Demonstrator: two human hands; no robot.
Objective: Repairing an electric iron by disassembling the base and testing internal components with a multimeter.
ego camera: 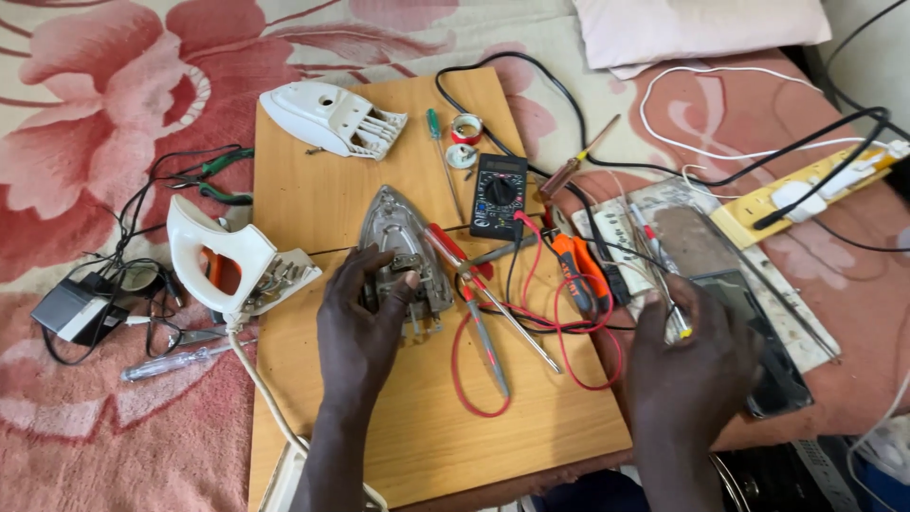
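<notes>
— Where do we stand with the iron's soleplate [403, 251]?

— It lies near the middle of the wooden board [379, 171] on the bed, pointed tip away from us, its inner metal side facing up. Our left hand [363, 318] rests on its rear half, fingers [384, 284] spread loosely and curled down around the terminal area, steadying rather than gripping it.

— And the right hand [692, 356]?

— Off the board's right edge, over the dark flat panel [758, 332]. Its fingers are pinched closed on a thin probe with a yellow tip [678, 318]. We cannot tell exactly how the thumb sits, since the back of the hand hides it.

— How do we do this well?

— We judge that the soleplate should stay flat under the left hand so it doesn't rock, with fingertips kept off the bare contacts. The red leads [559, 332] loop across the board from the black multimeter [500, 194], so we should mind they don't snag on the red-handled screwdriver [474, 303] lying just beside the soleplate.

— Anything else close by?

— The white iron handle [237, 261] sits to the left, touching the board's edge, and the white top cover [332, 118] lies well apart at the far corner.
</notes>
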